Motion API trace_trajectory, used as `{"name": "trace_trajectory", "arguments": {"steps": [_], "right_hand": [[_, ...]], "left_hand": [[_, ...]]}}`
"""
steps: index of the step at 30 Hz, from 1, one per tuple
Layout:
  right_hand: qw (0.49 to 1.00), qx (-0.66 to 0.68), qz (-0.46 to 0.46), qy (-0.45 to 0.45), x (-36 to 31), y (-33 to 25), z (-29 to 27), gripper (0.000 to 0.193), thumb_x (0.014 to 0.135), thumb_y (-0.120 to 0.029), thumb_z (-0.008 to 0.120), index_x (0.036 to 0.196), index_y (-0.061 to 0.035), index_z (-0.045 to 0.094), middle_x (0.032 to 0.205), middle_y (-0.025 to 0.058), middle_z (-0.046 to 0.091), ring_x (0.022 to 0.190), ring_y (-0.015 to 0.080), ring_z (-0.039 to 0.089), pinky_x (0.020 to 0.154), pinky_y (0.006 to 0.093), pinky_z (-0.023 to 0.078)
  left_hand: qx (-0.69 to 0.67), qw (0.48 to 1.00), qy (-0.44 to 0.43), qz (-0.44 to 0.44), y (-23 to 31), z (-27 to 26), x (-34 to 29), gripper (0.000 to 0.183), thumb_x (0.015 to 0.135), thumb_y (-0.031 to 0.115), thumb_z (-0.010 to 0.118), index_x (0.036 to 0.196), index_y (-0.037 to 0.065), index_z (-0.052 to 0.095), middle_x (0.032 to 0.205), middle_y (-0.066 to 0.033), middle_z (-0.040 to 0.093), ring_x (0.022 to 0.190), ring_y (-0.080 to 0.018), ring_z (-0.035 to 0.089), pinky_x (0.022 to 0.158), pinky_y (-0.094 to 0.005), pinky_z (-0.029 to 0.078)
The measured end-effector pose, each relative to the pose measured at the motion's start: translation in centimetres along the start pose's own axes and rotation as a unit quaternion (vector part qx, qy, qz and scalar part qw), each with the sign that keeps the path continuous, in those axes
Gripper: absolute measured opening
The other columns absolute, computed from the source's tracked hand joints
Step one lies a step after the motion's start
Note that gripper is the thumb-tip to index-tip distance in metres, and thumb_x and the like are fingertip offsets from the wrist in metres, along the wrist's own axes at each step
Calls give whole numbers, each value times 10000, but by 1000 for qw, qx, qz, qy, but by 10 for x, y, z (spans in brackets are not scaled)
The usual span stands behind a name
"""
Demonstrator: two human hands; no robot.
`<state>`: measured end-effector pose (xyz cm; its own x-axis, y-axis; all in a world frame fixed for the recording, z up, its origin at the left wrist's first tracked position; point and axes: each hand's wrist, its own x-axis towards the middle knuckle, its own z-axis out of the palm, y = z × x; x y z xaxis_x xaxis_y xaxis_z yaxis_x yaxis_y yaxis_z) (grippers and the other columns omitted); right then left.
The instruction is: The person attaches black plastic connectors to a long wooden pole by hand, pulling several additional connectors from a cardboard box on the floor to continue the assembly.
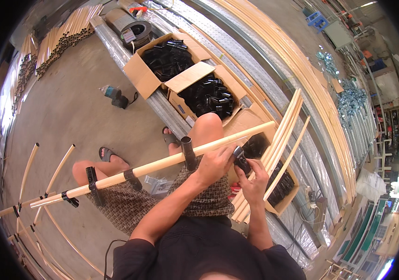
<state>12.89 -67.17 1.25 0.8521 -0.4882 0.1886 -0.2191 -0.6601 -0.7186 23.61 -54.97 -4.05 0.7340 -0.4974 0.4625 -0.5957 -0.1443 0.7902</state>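
A long cream pipe (pixel 162 161) lies slantwise across my lap, with several black pipe joints fitted along it, one of them a joint (pixel 188 153) standing up beside my left wrist. My left hand (pixel 214 164) is closed in front of the pipe, its fingertips on a loose black pipe joint (pixel 242 160). From the other side my right hand (pixel 254 181) pinches the lower end of that same joint between thumb and fingers. The joint is held near the pipe's right end, apart from it. My left palm is hidden.
Open cardboard boxes (pixel 146 80) of black joints stand ahead, and another box (pixel 287 201) is at my right. Several loose cream pipes (pixel 281 135) lean beside my right hand. A pipe frame (pixel 20 205) stands at left. A bottle (pixel 110 92) is on the floor.
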Motion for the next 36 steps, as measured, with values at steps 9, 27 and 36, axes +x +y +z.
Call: {"name": "trace_trajectory", "arguments": {"steps": [9, 27, 36], "right_hand": [[998, -53, -10, 20, 13, 10, -6, 322, 807, -155, 851, 1066, -4, 734, 1036, 136, 708, 958, 328, 668, 849, 411, 518], [997, -43, -44, 41, 17, 4, -11, 311, 845, -105, 827, 1086, 51, 707, 1049, 168, 688, 929, 299, 712, 788, 359, 578], [990, -103, -61, 75, 35, 24, -22, 324, 824, -128, 837, 1061, 52, 705, 1034, 188, 691, 931, 362, 692, 810, 408, 550]], "left_hand": [[-74, 996, 27, -42, -5, 22, 16, 332, 868, -53, 673, 1200, -38, 689, 1020, -230, 737, 896, -355, 742, 771, -406, 589], [-148, 982, 20, -114, 5, 22, 24, 318, 882, -26, 696, 1196, 4, 729, 993, -196, 756, 771, -241, 741, 706, -334, 581], [-85, 992, 15, -87, 6, 3, 26, 304, 908, 47, 735, 1209, 8, 726, 1035, -145, 766, 783, -197, 744, 716, -327, 588]]}}
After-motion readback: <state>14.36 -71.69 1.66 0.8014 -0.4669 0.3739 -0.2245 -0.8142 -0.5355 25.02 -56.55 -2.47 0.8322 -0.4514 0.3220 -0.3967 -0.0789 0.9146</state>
